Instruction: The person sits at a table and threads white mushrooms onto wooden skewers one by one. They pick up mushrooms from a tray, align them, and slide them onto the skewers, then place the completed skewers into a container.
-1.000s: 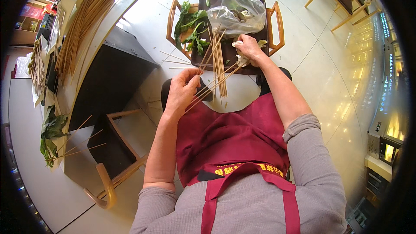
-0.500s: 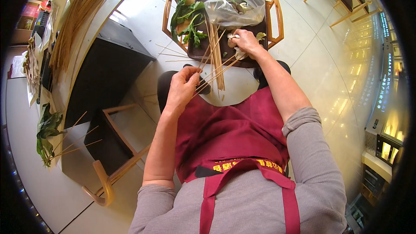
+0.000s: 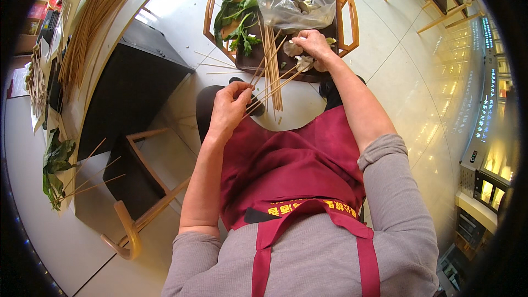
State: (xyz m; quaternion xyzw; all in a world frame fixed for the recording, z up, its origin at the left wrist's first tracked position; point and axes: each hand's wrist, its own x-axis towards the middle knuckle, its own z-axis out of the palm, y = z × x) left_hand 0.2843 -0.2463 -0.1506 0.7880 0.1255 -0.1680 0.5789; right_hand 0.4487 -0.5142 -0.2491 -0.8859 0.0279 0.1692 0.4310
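Observation:
My left hand (image 3: 230, 105) is shut on a small bunch of bamboo skewers (image 3: 269, 89) that fan up and to the right over my lap. My right hand (image 3: 312, 44) reaches onto the dark tray (image 3: 245, 61) and touches pale mushroom pieces (image 3: 300, 60) lying there; whether its fingers grip one is unclear. On the tray lie more loose skewers (image 3: 270, 55), leafy greens (image 3: 236, 19) at the left and a clear plastic bag (image 3: 297, 3) of mushrooms at the back. I wear a dark red apron (image 3: 286, 165).
The tray rests on a wooden chair (image 3: 349, 19) in front of me. A black counter (image 3: 132, 82) stands at my left with a big bundle of skewers (image 3: 96, 16) on top. Skewered greens (image 3: 55, 165) lie further left, and another wooden chair (image 3: 135, 225) stands below.
My right hand has moved forward from the skewer tips onto the tray's mushroom pieces. My left hand keeps holding the skewers, shifted slightly.

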